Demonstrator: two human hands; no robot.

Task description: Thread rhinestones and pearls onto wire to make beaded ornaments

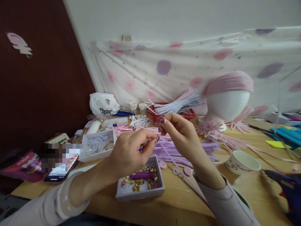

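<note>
Above a small white box (141, 195) of gold and purple beads, my left hand (134, 149) pinches its thumb and forefinger together; what lies between them is too small to name. My right hand (180, 131) is a little higher and to the right, its fingers closed near the thumb, and anything held there cannot be made out. The two hands are close together but apart. Below them a long lilac strip (178, 169) runs down toward the right sleeve. Lilac pipe cleaners (195, 152) lie in a bunch behind the hands.
A red basket (154, 117) holds pale stems. The mannequin head (225, 103) stands behind a paper bowl (243, 162). On the right lies a blue glue gun (287, 188). A phone (62, 169), a dark cup (22, 164) and a white tray (96, 153) are at left.
</note>
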